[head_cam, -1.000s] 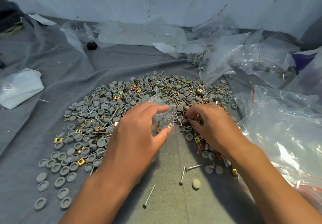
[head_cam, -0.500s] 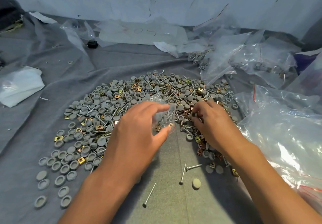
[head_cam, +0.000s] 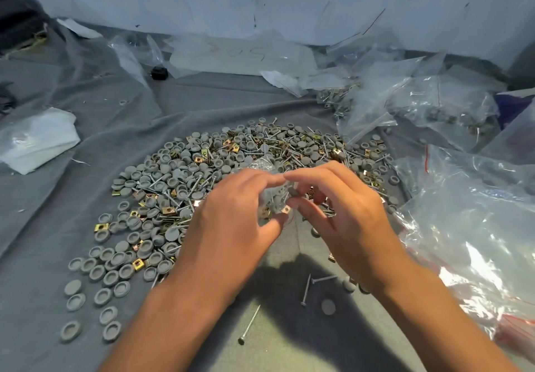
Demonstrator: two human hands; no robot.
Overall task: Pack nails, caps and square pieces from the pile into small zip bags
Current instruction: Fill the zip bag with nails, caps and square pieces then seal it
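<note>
Beyond the fingers, on a clear plastic sheet (head_cam: pixel 231 56) lying at the foot of the wall, there is faint handwriting that looks like digits, perhaps "305", though it is too pale to read with any certainty. Left of the fingers, grey caps (head_cam: pixel 115 258) spread loosely over the grey cloth (head_cam: pixel 43 227), thickening into the pile (head_cam: pixel 225 157) of caps, nails and brass-coloured square pieces that runs behind both hands. The left hand (head_cam: pixel 231 227) has its thumb and forefinger curled toward each other, pinching the small zip bag (head_cam: pixel 272 198) between them; the bag holds a few caps and square pieces. The right hand (head_cam: pixel 344 212) meets it just beside the left forefinger, its fingers half curled, with a grey cap pinched at the fingertips (head_cam: pixel 295 192) against the bag's mouth. Nearer than the fingers, loose nails (head_cam: pixel 307 289) lie on the cloth. Right of the fingers sits a heap of larger clear bags (head_cam: pixel 469 227).
</note>
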